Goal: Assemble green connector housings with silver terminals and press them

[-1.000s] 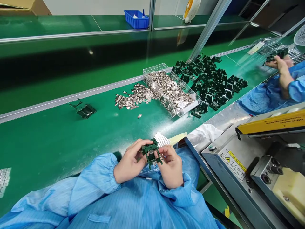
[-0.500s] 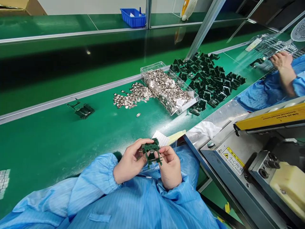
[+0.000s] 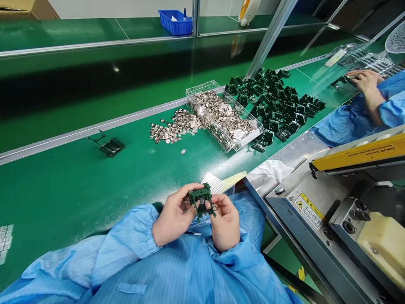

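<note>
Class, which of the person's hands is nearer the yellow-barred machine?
Right hand: it lies left of the yellow-barred machine. The left hand lies further left, beyond the right hand.

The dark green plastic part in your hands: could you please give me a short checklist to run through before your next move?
1. Grip: ok. The left hand and right hand both hold the dark green plastic part.
2. Fit of the small metal piece inside the part: cannot tell; it is too small and partly hidden.
3. Clear plastic tray: ok, it sits flat on the green mat, holding silver metal pieces.
4. Loose metal pieces: not ok, a pile lies outside the tray, and one stray piece lies apart.
5. Hands away from the machine with the warning label: ok.
</note>
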Demonstrator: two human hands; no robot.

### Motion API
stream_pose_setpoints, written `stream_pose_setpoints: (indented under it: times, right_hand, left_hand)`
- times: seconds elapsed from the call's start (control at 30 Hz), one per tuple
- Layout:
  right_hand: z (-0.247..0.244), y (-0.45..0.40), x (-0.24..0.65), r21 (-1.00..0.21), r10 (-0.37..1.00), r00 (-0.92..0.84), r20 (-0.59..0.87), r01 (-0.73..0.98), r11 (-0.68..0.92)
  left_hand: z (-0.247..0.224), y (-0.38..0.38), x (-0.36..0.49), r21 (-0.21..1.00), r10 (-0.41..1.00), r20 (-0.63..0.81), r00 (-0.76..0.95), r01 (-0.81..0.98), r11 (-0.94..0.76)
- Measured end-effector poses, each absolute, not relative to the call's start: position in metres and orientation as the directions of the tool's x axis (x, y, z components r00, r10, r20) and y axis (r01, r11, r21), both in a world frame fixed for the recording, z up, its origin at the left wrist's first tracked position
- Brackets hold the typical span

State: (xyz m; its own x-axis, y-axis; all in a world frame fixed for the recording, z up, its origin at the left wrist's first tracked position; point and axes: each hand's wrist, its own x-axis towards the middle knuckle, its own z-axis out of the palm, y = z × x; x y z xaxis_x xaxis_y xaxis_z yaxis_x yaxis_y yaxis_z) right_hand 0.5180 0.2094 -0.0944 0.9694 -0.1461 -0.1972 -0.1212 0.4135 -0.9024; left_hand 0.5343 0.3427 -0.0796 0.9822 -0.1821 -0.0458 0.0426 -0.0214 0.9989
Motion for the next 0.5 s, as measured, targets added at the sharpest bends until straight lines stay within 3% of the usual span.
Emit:
stream_pose_setpoints:
  times: [0.1, 0.3, 0.5]
  right_hand:
    - [-0.092, 0.208, 0.516, -0.935, -0.173, 0.97, -0.168, -0.102, 0.339]
    - [-0.089, 0.198, 0.513, -1.0, -0.171, 0.985, 0.012, 0.009, -0.019]
    - [-0.088, 0.199, 0.516, -0.996, -0.187, 0.979, 0.079, 0.069, -0.057]
  left_hand:
    - [-0.081, 0.341, 0.533, 0.999, -0.16, -0.051, 0.986, 0.048, -0.019]
    - [-0.09, 0.34, 0.526, 0.996, -0.148, -0.059, 0.987, 0.048, -0.081]
    - [-0.093, 0.341, 0.525, 0.991, -0.142, -0.019, 0.99, -0.001, -0.135]
